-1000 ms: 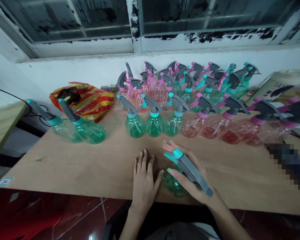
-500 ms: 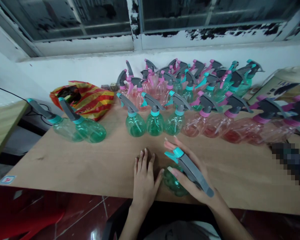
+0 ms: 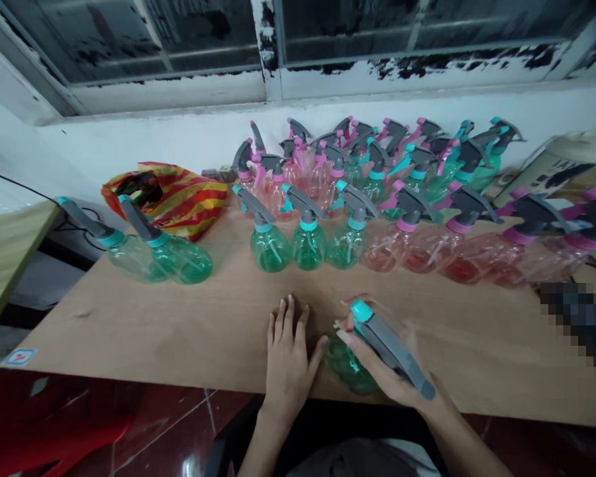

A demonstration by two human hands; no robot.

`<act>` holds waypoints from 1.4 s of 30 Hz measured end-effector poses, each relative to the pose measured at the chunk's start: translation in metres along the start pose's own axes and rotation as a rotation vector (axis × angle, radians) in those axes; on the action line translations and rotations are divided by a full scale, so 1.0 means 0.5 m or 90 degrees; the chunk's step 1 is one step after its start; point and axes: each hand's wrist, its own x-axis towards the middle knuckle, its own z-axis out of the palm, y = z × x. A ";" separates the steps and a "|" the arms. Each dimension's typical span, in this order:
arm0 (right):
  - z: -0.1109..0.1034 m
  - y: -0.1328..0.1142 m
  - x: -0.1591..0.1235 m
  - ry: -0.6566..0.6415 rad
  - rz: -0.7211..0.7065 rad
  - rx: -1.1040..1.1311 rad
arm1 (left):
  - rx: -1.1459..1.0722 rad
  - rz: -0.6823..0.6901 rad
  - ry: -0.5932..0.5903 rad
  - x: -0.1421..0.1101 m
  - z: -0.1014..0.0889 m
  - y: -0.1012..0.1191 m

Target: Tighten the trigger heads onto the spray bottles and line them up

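A green spray bottle (image 3: 350, 368) with a grey and turquoise trigger head stands near the table's front edge. My right hand (image 3: 377, 361) is wrapped round its neck and trigger, the fingers curled in and partly hidden behind the head. Flat on the wooden table, just left of that bottle, lies my left hand (image 3: 291, 348) with its fingers spread, the thumb close to the green bottle. Ahead of both hands runs a row of spray bottles, among them a green one (image 3: 308, 248) and a pink one (image 3: 387, 252).
Several more pink and green spray bottles (image 3: 298, 175) crowd behind the row along the wall. Two green bottles (image 3: 189, 262) stand at left, near a red and yellow striped plastic bag (image 3: 193, 199). A white container (image 3: 551, 165) is at the back right. Below left is a red chair (image 3: 54, 424).
The fingers of my right hand have curled in round the trigger, and the bottle's head has shifted slightly right and towards me. My left hand has barely moved.
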 end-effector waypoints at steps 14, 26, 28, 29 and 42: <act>0.018 0.014 -0.020 0.035 0.076 -0.001 | -0.002 -0.003 -0.011 0.000 -0.003 0.002; 0.015 0.009 -0.016 0.026 0.067 0.000 | -0.003 -0.006 -0.007 0.000 0.000 0.001; 0.015 0.008 -0.012 0.031 0.055 0.002 | -0.003 -0.006 -0.003 0.000 0.001 0.000; 0.015 0.007 -0.010 0.036 0.045 0.000 | -0.003 -0.006 -0.001 0.000 0.001 0.000; 0.002 0.001 0.000 -0.016 -0.020 -0.008 | -0.126 -0.028 0.017 -0.001 -0.006 -0.009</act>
